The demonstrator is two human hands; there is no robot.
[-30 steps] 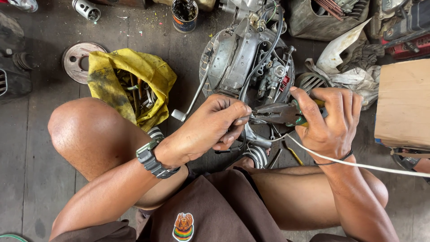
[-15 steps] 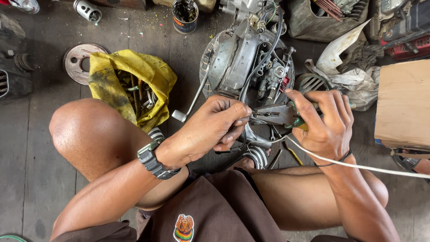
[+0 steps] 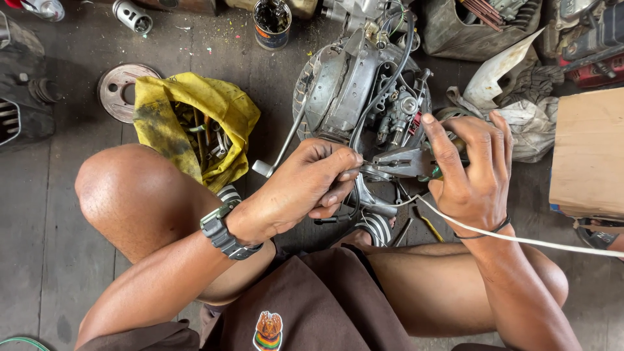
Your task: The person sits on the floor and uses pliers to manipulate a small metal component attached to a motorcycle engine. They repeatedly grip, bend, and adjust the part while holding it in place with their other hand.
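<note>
Pliers (image 3: 403,164): grey metal, lying roughly level across the view, long axis left to right, nose pointing toward the left hand. They sit just in front of the small engine (image 3: 364,91) on the floor (image 3: 58,214), between the person's knees.

Right hand (image 3: 471,170): closed around the pliers' handles, fingers curled over the top; green grip partly showing beneath. A thin white cord (image 3: 520,239) runs under this wrist and off the right edge.

Left hand (image 3: 305,188): fingers pinched together at the pliers' nose, thumb and forefinger meeting there. What they pinch is too small to make out, possibly a wire end or small part. Wristwatch (image 3: 224,231) on this wrist. The left hand is nearer the nose; the right is on the handle end.

Hidden: the pliers' tip behind the left fingertips; the engine's lower parts behind both hands.

Around: yellow cloth bag (image 3: 188,123) with tools inside to the left, a round metal disc (image 3: 120,91) beyond it, a tin can (image 3: 272,23) at top, a wooden board (image 3: 588,153) right.
</note>
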